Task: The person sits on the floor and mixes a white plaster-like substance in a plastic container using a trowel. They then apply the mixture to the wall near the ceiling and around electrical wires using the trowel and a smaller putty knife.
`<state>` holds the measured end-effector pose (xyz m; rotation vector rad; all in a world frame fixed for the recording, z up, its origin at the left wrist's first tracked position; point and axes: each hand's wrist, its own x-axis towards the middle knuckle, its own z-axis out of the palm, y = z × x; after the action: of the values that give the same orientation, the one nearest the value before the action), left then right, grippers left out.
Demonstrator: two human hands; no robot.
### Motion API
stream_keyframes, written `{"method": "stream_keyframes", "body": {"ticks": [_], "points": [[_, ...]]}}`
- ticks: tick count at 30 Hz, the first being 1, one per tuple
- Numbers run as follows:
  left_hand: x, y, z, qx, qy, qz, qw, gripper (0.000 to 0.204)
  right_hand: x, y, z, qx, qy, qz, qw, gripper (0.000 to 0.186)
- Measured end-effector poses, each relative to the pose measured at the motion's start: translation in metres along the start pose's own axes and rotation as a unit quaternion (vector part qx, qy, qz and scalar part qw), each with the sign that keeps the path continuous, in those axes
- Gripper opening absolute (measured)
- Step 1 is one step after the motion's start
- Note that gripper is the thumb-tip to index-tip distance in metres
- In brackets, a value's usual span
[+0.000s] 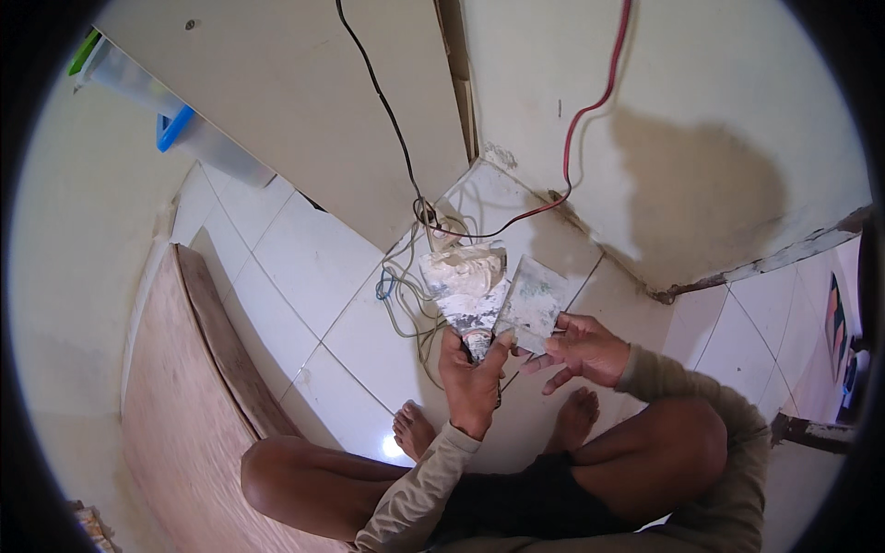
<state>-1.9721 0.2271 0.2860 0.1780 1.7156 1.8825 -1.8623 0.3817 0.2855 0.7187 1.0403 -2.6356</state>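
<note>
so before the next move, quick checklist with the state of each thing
1. Left grip around the scraper handle: ok.
2. Paste on the scraper's blade: ok, a thick, uneven heap.
3. Right grip on the plate: ok, at its lower edge; firmness unclear.
4. Plate apart from the scraper: cannot tell, they sit edge by edge in view.
5. Floor beyond free of cords: not ok, they lie in loose loops.
6. Feet covered: not ok, bare.

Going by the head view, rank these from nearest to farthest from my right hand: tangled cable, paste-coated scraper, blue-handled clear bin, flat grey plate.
From the right hand:
1. flat grey plate: right at it
2. paste-coated scraper: left of the plate, in the left hand
3. tangled cable: farther left
4. blue-handled clear bin: far upper left
</note>
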Motion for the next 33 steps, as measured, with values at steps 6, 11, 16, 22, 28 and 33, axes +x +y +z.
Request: {"method": "stream_keyframes", "body": {"ticks": [6,11,16,22,28,33], "points": [[-0.004,-0.011,-0.005,0.023,-0.029,-0.018,0.999,0.024,-0.010,0.028,-0.040,-0.174,0.163,-0.171,0.956,0.034],[-0.006,-0.008,-0.025,0.010,-0.043,-0.043,0.998,0.020,-0.034,-0.006,-0.049,-0.206,0.325,-0.314,0.868,0.031],[-0.012,-0.005,-0.020,0.000,-0.068,-0.069,0.995,0.019,-0.054,-0.049,-0.026,-0.283,0.303,-0.353,0.839,0.030],[-0.015,0.008,-0.016,-0.039,-0.115,-0.107,0.987,0.019,-0.058,-0.070,-0.008,-0.265,0.233,-0.389,0.851,0.022],[-0.017,0.019,-0.023,0.009,-0.133,-0.110,0.985,0.017,-0.037,-0.092,0.024,-0.704,0.107,-0.509,0.483,0.018],[-0.020,0.018,-0.023,0.017,-0.136,-0.102,0.985,0.017,-0.023,-0.088,0.032,-0.778,0.063,-0.496,0.381,0.018]]}}
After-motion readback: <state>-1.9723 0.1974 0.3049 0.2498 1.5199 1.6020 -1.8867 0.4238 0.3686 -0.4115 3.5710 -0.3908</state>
